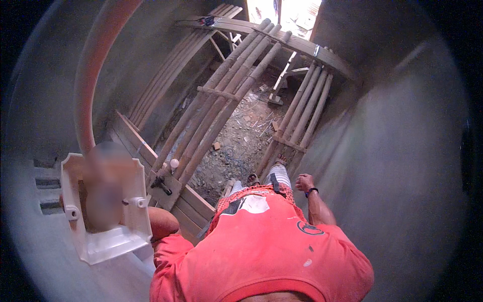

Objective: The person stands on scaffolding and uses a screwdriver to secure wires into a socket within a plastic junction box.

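Close by on the left is a white plastic electrical box [118, 246] with screw lugs on its sides; its inside is mostly blurred. A thick reddish-orange tube [85, 85] curves down from above to the box's top. My bent left arm [163, 224] passes behind the box, which hides the hand, so I cannot tell what it touches. My right hand [304, 182], with a dark band at the wrist, hangs at my right side near the grey wall. Its fingers are curled in, and whatever they hold, if anything, is hidden.
I stand high on a platform of round wooden poles [297, 108] and planks. More poles [221, 100] run forward on the left to a cross beam [241, 25]. Between them a gap drops to a rubble-strewn floor [236, 136]. Plastered walls [382, 166] flank both sides.
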Demonstrator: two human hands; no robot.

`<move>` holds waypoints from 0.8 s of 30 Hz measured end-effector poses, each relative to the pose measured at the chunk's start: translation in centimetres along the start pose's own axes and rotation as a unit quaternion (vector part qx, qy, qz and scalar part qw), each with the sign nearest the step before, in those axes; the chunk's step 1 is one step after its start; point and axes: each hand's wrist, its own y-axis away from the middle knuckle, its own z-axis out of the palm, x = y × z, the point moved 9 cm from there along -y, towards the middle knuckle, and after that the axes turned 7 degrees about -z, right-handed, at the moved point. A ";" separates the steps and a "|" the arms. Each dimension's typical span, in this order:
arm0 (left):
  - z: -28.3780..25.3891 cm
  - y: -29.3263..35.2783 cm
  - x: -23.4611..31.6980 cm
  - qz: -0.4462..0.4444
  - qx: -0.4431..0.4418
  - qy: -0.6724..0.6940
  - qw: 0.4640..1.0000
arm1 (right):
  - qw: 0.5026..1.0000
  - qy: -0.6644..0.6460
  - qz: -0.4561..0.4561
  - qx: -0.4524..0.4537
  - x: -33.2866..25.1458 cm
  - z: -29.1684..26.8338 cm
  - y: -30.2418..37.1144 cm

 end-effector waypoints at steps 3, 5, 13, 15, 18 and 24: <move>2.2 -0.4 -0.5 -0.026 -0.042 0.084 0.995 | 0.997 -0.011 -0.001 0.071 1.6 -3.5 1.1; 4.0 -0.7 -0.6 -0.039 -0.065 0.134 0.988 | 0.994 -0.035 0.019 0.101 2.6 -4.8 2.4; 13.4 -3.2 -1.1 -0.048 -0.159 0.178 0.970 | 0.992 -0.083 0.061 0.074 6.7 -7.6 4.6; 15.0 -3.9 -0.8 -0.059 -0.168 0.198 0.964 | 0.990 -0.082 0.050 0.104 5.7 -7.2 5.7; 14.8 -6.0 -0.9 -0.024 -0.156 0.153 0.975 | 0.986 -0.065 0.039 0.146 4.6 -6.5 7.6; 12.2 -9.7 -2.7 0.000 -0.160 0.249 0.955 | 0.970 -0.222 0.095 0.026 10.4 -6.2 4.1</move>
